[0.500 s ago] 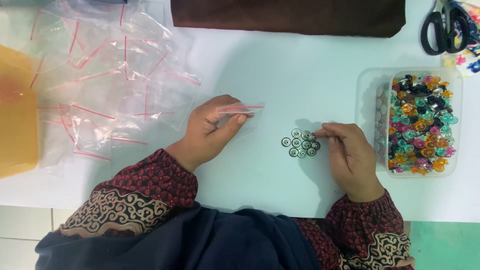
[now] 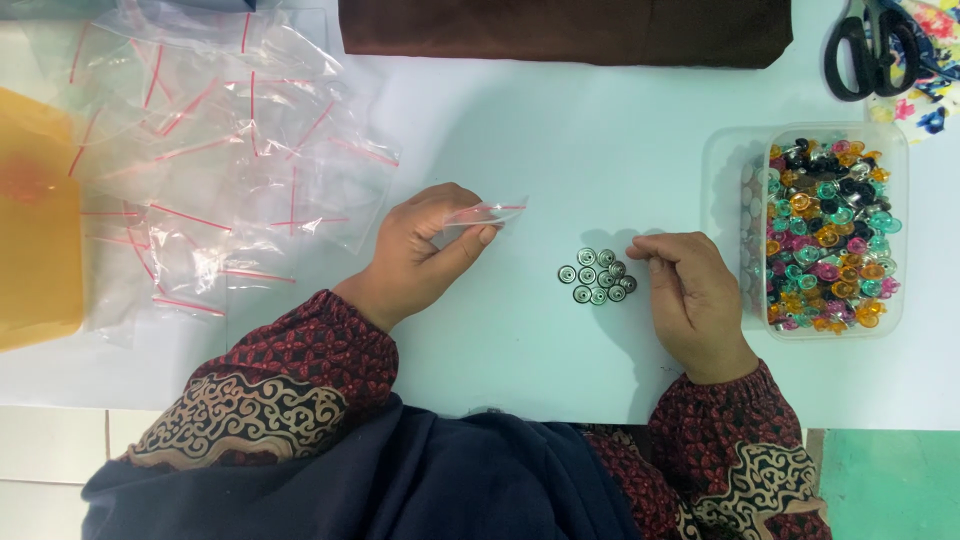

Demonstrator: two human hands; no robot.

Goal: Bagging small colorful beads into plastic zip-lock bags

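At the far left an orange container [image 2: 35, 225] lies on the white desk [image 2: 560, 140], and beside it is a loose pile of clear zip bags [image 2: 220, 150] with red strips. The left hand [image 2: 420, 255] pinches 1 small clear bag [image 2: 487, 212] between thumb and fingers, just above the desk. Right of it, a cluster of silver snap buttons [image 2: 597, 275] lies on the desk. The right hand [image 2: 690, 300] is curled with its fingertips beside this cluster; I cannot tell if it grips a button. Further right stands a clear box [image 2: 730, 160] of colourful buttons [image 2: 830, 240], and black scissors [image 2: 870, 45] lie above it.
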